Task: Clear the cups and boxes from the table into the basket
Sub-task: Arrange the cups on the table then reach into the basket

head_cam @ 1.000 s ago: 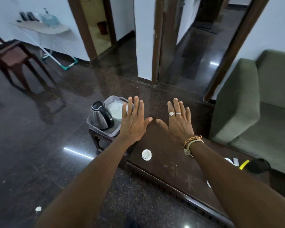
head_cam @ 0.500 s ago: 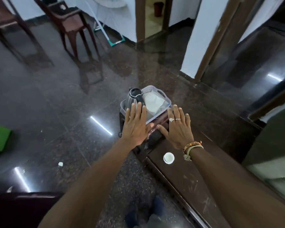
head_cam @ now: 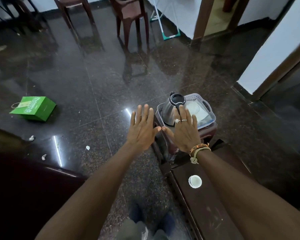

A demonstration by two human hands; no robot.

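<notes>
A small white paper cup (head_cam: 195,181) stands on the dark wooden table (head_cam: 213,210) at lower right. Beyond the table's far end, a grey plastic basket (head_cam: 210,110) sits on a dark stool and holds a steel kettle (head_cam: 170,110) and white paper. My left hand (head_cam: 142,129) is held flat with fingers apart over the floor, left of the basket, holding nothing. My right hand (head_cam: 185,130), with rings and wrist bands, is also flat and empty, in front of the kettle; part of the basket is hidden behind it. The thumbs nearly touch.
A green box-shaped bag (head_cam: 33,108) lies on the dark polished floor at left, with scraps of white paper (head_cam: 87,147) nearby. Brown plastic chairs (head_cam: 130,16) stand at the back. A dark piece of furniture (head_cam: 24,193) fills the lower left. My feet (head_cam: 151,219) are beside the table.
The view has swung left and down, so the basket and table now sit to the right and the green bag shows fully. Both hands stay flat and empty.
</notes>
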